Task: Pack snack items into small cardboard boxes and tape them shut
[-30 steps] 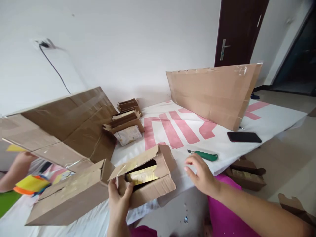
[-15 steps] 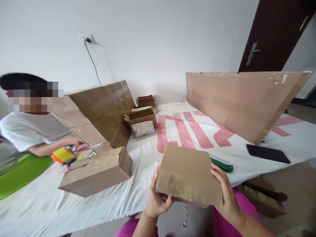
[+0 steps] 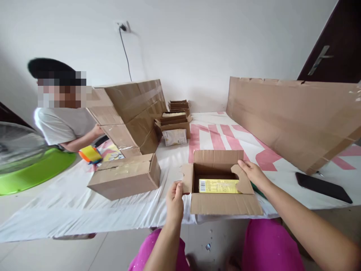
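Observation:
An opened cardboard box (image 3: 225, 203) rests near the table's front edge with its flaps spread outward. Inside it, against the near wall, lies a yellow pack (image 3: 218, 186) with a barcode; the rest of the interior is dark. My left hand (image 3: 175, 199) is closed on the left flap, thumb on top. At the far right corner, my right hand (image 3: 254, 174) pinches the right flap. A green item (image 3: 258, 191), mostly hidden by my right forearm and the box, lies beside it.
A taped closed carton (image 3: 124, 180) stands at left, before a large carton (image 3: 135, 116). Opened boxes (image 3: 180, 124) and a printed packet (image 3: 175, 137) sit behind. A cardboard panel (image 3: 287, 120) and black phone (image 3: 324, 187) are at right. A person (image 3: 63, 122) sits at left.
The box was held up in both hands with a plain closed face showing. Now it sits lower on the table, flaps open, contents visible. My view has shifted, and both hands have moved to the flaps.

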`<action>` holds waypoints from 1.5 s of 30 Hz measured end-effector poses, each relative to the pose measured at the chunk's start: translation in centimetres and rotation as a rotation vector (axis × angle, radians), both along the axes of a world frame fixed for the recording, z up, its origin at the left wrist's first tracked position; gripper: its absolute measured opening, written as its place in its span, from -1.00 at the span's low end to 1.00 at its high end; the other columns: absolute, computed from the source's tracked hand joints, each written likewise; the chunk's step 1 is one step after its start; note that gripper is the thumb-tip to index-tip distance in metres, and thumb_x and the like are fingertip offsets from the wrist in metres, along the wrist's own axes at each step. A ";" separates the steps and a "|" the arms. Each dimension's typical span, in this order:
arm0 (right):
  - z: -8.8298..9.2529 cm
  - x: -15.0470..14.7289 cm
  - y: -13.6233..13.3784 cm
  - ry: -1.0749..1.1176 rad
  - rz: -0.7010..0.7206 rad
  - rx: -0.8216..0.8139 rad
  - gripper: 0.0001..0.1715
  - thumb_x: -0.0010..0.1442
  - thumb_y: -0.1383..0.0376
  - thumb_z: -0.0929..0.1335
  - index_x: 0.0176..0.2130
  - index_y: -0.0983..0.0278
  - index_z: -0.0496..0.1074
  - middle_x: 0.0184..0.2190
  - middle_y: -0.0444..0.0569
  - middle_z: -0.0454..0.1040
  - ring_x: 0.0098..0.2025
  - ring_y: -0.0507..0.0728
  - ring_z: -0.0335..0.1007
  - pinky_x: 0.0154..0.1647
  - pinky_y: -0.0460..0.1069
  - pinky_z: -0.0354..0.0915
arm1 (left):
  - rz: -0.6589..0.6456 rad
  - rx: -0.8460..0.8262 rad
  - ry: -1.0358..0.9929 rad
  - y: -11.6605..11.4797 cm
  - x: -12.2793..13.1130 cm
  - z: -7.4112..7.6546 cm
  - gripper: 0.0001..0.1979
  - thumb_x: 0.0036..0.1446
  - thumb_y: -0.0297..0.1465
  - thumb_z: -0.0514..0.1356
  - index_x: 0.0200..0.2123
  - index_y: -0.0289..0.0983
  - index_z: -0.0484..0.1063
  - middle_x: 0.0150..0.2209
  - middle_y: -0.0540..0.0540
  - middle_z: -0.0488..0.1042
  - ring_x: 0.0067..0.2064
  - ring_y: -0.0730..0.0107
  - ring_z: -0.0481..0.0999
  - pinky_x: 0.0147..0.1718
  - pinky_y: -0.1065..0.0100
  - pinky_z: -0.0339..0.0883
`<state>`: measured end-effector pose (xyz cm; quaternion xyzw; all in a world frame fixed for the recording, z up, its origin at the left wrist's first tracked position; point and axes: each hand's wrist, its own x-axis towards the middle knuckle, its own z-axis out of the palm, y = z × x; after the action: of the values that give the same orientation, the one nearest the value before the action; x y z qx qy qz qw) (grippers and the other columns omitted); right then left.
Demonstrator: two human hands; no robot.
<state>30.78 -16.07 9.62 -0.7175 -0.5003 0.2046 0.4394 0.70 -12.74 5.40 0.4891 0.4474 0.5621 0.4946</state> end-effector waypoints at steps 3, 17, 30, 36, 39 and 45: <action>0.1 0.0 -0.2 -0.065 -0.101 0.093 -0.55 0.10 -0.07 0.29 -0.24 0.24 0.37 -0.28 0.01 0.50 -0.26 0.19 0.42 -0.23 0.07 0.33 | -0.138 -0.183 -0.223 0.8 0.9 -1.3 -0.61 0.01 -0.04 0.21 -0.49 -0.26 0.31 -0.57 0.06 0.33 -0.51 0.49 0.33 -0.51 0.48 0.23; 6.9 -7.4 -0.6 -0.676 0.740 -0.311 -0.52 0.31 0.14 0.15 0.15 0.12 0.35 0.16 0.03 0.32 0.14 0.23 0.24 0.14 0.13 0.16 | -0.163 -0.189 -0.342 2.0 1.5 -2.9 -0.58 -0.03 -0.02 0.24 -0.52 -0.26 0.28 -0.63 0.11 0.27 -0.55 0.53 0.25 -0.49 0.47 0.14; 7.7 -6.4 1.1 -1.209 0.627 -0.433 -0.35 -0.02 0.25 0.40 0.09 0.31 0.38 -0.15 0.25 0.52 -0.06 0.39 0.39 -0.07 0.21 0.19 | -0.209 -0.145 -0.329 1.1 1.6 -2.9 -0.55 -0.02 0.01 0.23 -0.52 -0.26 0.24 -0.65 0.10 0.28 -0.57 0.53 0.24 -0.51 0.46 0.10; 8.5 -4.3 0.9 -1.058 0.595 -0.340 -0.62 -0.16 0.38 0.40 -0.24 0.22 0.46 -0.26 0.06 0.53 -0.22 0.28 0.47 -0.17 0.12 0.24 | -0.206 -0.207 -0.346 1.2 1.5 -1.8 -0.52 -0.10 0.05 0.26 -0.48 -0.25 0.23 -0.64 0.10 0.30 -0.62 0.56 0.29 -0.60 0.51 0.08; 9.2 -1.6 0.6 -0.697 0.479 -0.131 -0.52 -0.13 0.34 0.38 -0.13 0.18 0.36 -0.14 -0.01 0.49 -0.17 0.21 0.44 -0.20 0.05 0.28 | -0.157 -0.250 -0.299 2.7 0.7 0.1 -0.54 -0.10 0.02 0.26 -0.40 -0.25 0.27 -0.56 0.06 0.39 -0.59 0.51 0.40 -0.59 0.49 0.18; 6.2 3.4 -0.7 -0.047 0.172 0.229 -0.38 -0.07 0.07 0.42 -0.04 0.19 0.26 -0.08 0.04 0.49 -0.06 0.26 0.44 -0.11 0.09 0.39 | 0.021 -0.227 -0.162 10.0 -1.1 5.6 -0.75 0.14 -0.21 0.19 -0.36 -0.29 0.32 -0.54 0.05 0.37 -0.62 0.52 0.40 -0.61 0.46 0.26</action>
<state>34.21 -16.75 15.79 -0.6216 -0.5901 0.1662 0.4876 -0.41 -2.77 10.98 0.3782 0.4719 0.5506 0.5754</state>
